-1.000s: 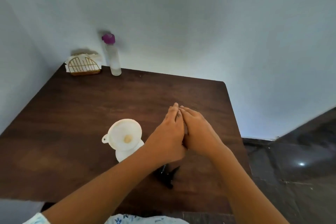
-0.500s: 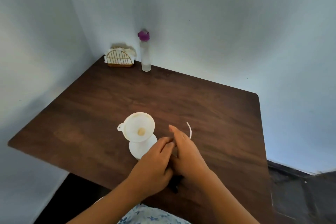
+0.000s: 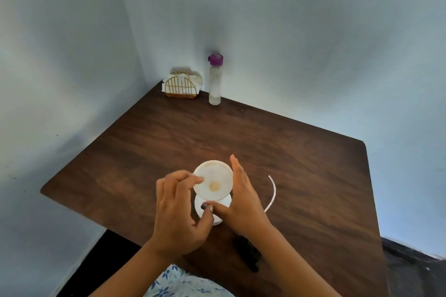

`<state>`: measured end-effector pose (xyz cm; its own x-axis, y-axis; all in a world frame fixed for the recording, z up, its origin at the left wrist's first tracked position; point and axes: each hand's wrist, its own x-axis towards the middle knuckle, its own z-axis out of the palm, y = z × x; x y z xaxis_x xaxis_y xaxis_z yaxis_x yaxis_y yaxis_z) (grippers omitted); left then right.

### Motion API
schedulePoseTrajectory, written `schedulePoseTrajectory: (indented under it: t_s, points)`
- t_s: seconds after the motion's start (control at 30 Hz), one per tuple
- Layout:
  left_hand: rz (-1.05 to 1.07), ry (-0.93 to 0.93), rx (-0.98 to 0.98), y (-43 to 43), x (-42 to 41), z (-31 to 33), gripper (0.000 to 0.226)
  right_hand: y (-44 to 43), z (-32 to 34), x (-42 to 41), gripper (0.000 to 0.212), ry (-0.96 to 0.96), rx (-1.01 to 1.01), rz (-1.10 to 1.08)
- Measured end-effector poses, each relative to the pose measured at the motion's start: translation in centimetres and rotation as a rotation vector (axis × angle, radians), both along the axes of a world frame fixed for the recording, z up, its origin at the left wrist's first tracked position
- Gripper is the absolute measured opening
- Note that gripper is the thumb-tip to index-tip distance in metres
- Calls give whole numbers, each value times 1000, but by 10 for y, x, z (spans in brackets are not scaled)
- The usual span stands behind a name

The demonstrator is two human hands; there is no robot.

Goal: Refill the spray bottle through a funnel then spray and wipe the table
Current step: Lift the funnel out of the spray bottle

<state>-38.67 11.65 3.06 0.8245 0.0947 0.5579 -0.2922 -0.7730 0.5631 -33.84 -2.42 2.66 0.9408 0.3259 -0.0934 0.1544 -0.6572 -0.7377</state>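
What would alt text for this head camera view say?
Two hands meet at a white funnel sitting in a white bottle on a dark wooden table. The left hand touches the funnel's rim; the right hand steadies the other side.

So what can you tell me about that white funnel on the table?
The funnel is white, seemingly translucent plastic, with a wide round bowl and a yellowish spot at its centre hole. It sits upright in the mouth of a white bottle near the table's front edge. The left hand pinches its near-left rim; the right hand lies open along its right side.
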Motion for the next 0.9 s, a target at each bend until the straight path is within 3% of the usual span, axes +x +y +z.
schedulePoseTrajectory:
  t_s: [0.13, 0.23, 0.43, 0.73, 0.9]
  points:
    - [-1, 266, -106, 12, 14, -12, 79, 4, -1, -2, 105, 16, 19, -18]
    - [-109, 467, -255, 14, 18, -16, 84, 6, -2, -4, 101, 26, 29, -65]
    - [-205, 416, -307, 19, 24, -18, 76, 9, 3, -7, 86, -38, 91, -123]
    - [-318, 392, -400, 29, 23, -4, 71, 9, 11, 1, 102, -98, 45, -102]
    - [-337, 510, -460, 34, 29, -11, 74, 2, 6, 6, 90, 8, 221, -251]
